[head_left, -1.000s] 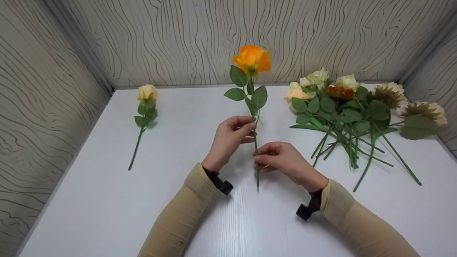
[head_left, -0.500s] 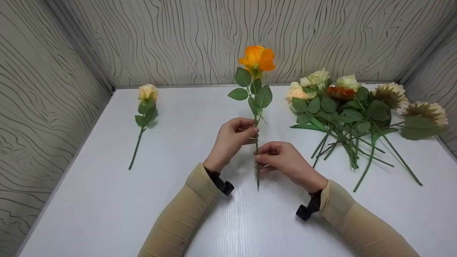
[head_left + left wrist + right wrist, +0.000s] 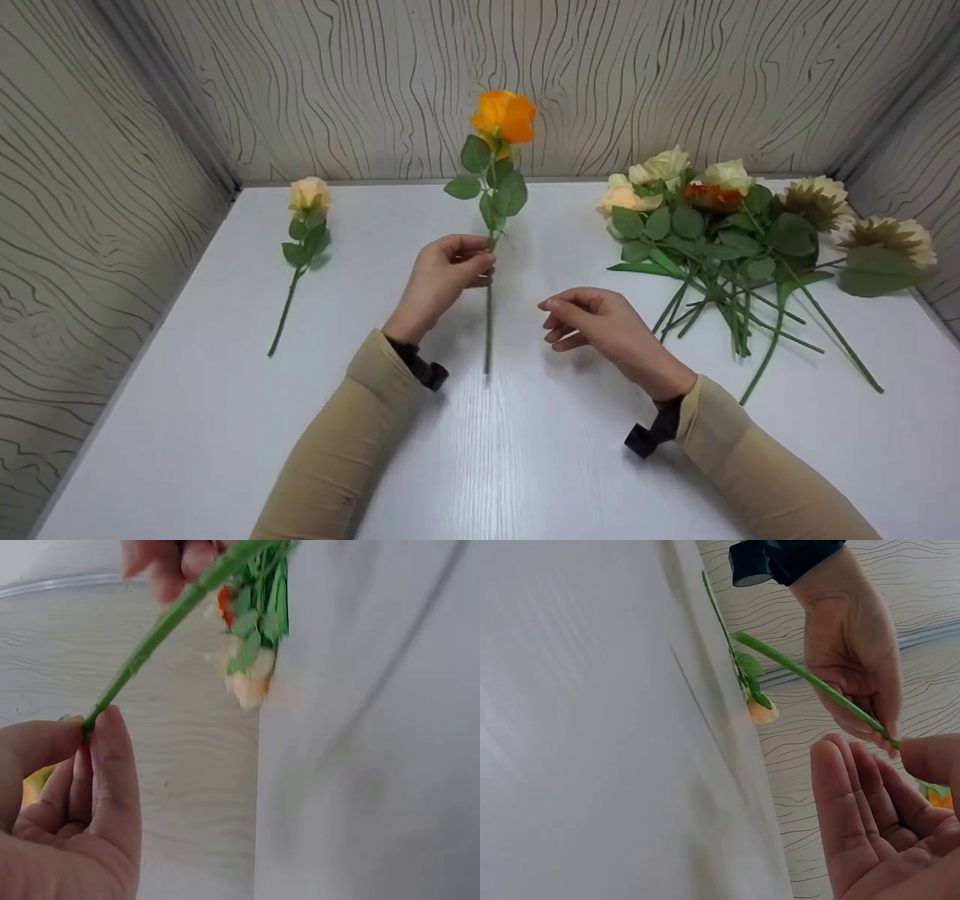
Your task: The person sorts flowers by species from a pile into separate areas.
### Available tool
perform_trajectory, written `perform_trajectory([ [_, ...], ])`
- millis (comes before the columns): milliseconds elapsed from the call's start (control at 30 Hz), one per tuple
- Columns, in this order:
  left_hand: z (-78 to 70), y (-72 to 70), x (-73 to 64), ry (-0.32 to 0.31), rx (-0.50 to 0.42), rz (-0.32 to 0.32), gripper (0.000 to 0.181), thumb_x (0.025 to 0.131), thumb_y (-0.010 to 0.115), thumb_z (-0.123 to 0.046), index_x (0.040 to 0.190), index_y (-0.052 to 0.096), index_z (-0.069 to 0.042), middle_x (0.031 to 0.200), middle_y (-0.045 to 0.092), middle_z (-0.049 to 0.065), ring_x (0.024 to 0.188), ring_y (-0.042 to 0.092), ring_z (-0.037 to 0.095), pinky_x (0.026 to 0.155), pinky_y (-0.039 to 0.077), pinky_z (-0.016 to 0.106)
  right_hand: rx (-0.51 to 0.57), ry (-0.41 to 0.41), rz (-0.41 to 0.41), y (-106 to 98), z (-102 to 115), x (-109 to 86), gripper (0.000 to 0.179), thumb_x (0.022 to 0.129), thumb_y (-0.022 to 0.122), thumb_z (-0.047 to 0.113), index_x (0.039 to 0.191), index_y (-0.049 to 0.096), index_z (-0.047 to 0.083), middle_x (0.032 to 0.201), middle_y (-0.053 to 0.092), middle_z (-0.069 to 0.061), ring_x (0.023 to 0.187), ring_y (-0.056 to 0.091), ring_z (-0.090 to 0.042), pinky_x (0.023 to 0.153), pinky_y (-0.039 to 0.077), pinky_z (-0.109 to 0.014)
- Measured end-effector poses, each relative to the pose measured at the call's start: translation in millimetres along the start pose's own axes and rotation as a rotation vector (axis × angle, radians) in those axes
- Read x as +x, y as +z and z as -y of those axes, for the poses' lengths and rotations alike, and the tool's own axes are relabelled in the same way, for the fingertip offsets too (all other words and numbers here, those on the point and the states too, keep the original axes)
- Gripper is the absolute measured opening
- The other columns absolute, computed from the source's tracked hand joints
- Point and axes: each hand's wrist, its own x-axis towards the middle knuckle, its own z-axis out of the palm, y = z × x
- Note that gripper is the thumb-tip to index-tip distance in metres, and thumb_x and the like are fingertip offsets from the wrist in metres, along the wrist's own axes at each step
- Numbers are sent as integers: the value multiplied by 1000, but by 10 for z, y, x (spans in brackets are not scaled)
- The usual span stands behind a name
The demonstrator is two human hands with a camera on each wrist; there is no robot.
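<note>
An orange rose with green leaves stands nearly upright over the middle of the table. My left hand pinches its stem below the leaves, between thumb and fingertips. In the left wrist view the green stem runs up from that pinch toward the upper right. My right hand is apart from the stem, to its right, with fingers loosely bent and nothing between them. The right wrist view shows the palm and relaxed fingers of that hand, with the left hand beyond.
A pale peach rose lies on the white table at the left. At the right lies a pile of flowers with crossing stems, cream, peach and rust blooms among them. Wood-patterned panels enclose the back and sides.
My right hand has let go of the orange rose's stem. The left hand has carried the rose to the left, after a slight shift right earlier.
</note>
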Motion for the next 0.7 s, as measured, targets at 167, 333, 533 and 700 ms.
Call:
perform_trajectory([
  [167, -47, -836, 60, -58, 421, -135, 26, 101, 65, -11, 125, 69, -1, 112, 69, 14, 97, 67, 26, 85, 58, 42, 3, -31, -25, -94, 47, -13, 37, 103, 65, 30, 122, 67, -2, 109, 64, -29, 96, 70, -33, 83, 61, -43],
  [333, 7, -1581, 4, -67, 867, -263, 28, 102, 56, -5, 124, 71, 3, 118, 69, 21, 102, 65, 34, 86, 53, 49, 6, -47, -34, -143, 70, -22, 36, 103, 65, 29, 121, 68, -2, 106, 65, -25, 96, 70, -32, 83, 61, -43],
  [533, 189, -1974, -63, -98, 1021, -325, 26, 95, 51, 4, 107, 73, 11, 107, 70, 28, 97, 65, 43, 85, 53, 57, 9, -38, -37, -144, 64, -3, 34, 103, 65, 27, 119, 68, -3, 102, 67, -21, 93, 70, -30, 81, 61, -42],
  [700, 321, -2020, -16, -139, 1040, -360, 19, 91, 50, 7, 86, 68, 6, 90, 67, 21, 82, 59, 34, 75, 50, 52, 4, -33, -33, -135, 52, 6, 34, 103, 65, 27, 119, 68, -3, 102, 67, -21, 93, 70, -30, 81, 61, -42],
])
